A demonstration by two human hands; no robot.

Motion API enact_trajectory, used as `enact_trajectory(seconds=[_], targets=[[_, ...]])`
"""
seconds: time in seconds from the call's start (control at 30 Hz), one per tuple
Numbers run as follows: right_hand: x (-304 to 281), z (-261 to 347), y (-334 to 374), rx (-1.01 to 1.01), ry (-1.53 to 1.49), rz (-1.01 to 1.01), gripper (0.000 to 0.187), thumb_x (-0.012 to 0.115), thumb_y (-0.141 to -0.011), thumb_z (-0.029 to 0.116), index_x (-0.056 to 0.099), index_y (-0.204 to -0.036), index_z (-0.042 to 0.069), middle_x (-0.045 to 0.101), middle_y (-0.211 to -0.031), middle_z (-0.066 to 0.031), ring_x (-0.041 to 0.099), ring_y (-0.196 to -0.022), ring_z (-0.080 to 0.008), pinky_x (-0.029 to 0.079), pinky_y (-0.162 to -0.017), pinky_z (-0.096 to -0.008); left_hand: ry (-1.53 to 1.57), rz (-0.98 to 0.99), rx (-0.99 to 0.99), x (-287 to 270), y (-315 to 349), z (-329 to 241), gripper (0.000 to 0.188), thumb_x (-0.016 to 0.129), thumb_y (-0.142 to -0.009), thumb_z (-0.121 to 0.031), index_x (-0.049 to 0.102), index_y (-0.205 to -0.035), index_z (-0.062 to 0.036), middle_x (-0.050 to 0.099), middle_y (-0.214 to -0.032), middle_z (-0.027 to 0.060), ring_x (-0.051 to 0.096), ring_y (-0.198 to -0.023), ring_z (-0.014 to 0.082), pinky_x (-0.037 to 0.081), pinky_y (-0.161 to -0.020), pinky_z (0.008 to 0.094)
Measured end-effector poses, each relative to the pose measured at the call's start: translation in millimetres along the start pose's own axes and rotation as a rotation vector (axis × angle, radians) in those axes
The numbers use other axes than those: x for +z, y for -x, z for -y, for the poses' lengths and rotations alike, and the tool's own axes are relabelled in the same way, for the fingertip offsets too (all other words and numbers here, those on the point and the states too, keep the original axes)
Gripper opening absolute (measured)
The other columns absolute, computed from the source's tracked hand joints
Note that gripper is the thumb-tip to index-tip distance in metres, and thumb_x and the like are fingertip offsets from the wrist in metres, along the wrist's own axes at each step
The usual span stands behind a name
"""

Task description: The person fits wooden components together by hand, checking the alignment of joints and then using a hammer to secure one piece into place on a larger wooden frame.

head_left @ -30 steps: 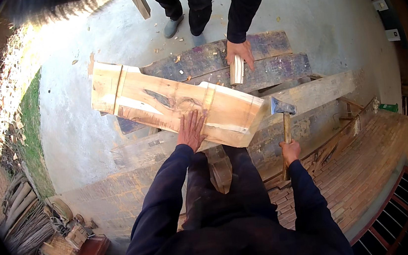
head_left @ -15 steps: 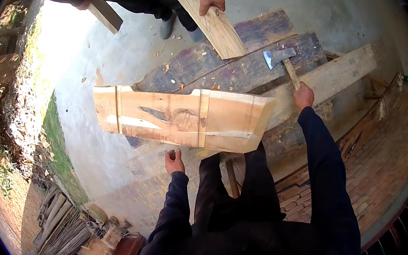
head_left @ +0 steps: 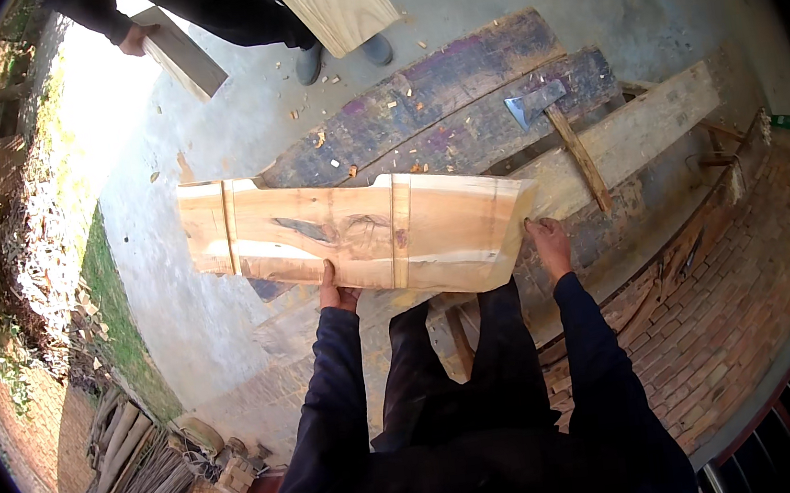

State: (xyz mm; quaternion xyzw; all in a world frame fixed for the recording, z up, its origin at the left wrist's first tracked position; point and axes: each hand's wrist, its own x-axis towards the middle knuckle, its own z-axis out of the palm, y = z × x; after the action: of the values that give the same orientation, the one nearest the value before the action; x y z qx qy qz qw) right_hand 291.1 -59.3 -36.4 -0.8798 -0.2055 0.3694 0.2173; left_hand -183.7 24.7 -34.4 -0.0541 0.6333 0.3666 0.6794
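A pale reddish wooden panel (head_left: 316,226) with two cross battens and a dark knot lies across the bench in front of me. My left hand (head_left: 337,291) grips its near edge, thumb on top and fingers beneath. At the panel's right end, my right hand (head_left: 548,240) pinches the slanted edge near the corner. An axe (head_left: 577,150) rests on the bench planks beyond my right hand, its head pointing away and its wooden handle toward me.
Dark worn bench planks (head_left: 418,100) carry scattered wood chips. A co-worker stands across, holding a board (head_left: 336,2) and a shorter wood piece (head_left: 184,55). Bundled sticks (head_left: 124,458) lie at lower left, with brick paving (head_left: 703,339) at right.
My right hand has let go of the axe, leaving it on the bench, and moved to the panel's right end. My left hand has taken the near edge. The co-worker's board has moved away.
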Motion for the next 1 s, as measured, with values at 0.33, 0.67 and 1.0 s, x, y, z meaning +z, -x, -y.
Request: enact_trajectory(seconds=[0.33, 0.67, 1.0], targets=[[20.1, 27.2, 36.4, 0.170, -0.445, 0.265, 0.041, 0.082, -0.092, 0.030, 0.070, -0.113, -0.003, 0.075, -0.105, -0.0095, 0.071, -0.097, -0.0174, 0.056, -0.084, -0.0329, -0.141, 0.024, -0.050, -14.1, 12.2, -20.2, 0.064, 0.071, -0.092, -0.058, 0.061, -0.137, -0.0139, 0.073, -0.123, 0.0074, 0.072, -0.108, 0.0268, 0.061, -0.090, 0.0452], [-25.6, 86.0, 78.7, 0.481, -0.322, 0.511, 0.057, 0.081, -0.090, 0.047, 0.069, -0.124, 0.003, 0.076, -0.100, -0.0067, 0.075, -0.076, -0.0161, 0.059, -0.059, -0.0334, -0.454, -0.343, 0.331, 41.0, 85.8, -93.3, 0.056, 0.083, -0.081, -0.037, 0.066, -0.118, 0.0008, 0.073, -0.088, 0.0137, 0.069, -0.055, 0.0228, 0.060, -0.046, 0.0329], [-0.7, 82.5, 15.2, 0.446, -0.795, 0.513, 0.057, 0.070, -0.098, 0.048, 0.066, -0.134, 0.004, 0.075, -0.114, -0.0111, 0.075, -0.089, -0.0224, 0.061, -0.075, -0.0356, -0.895, -0.723, 0.468, 180.3, 91.3, -156.1, 0.094, 0.084, -0.067, -0.061, 0.061, -0.120, 0.0132, 0.071, -0.109, 0.0249, 0.069, -0.097, 0.0342, 0.052, -0.084, 0.0411]])
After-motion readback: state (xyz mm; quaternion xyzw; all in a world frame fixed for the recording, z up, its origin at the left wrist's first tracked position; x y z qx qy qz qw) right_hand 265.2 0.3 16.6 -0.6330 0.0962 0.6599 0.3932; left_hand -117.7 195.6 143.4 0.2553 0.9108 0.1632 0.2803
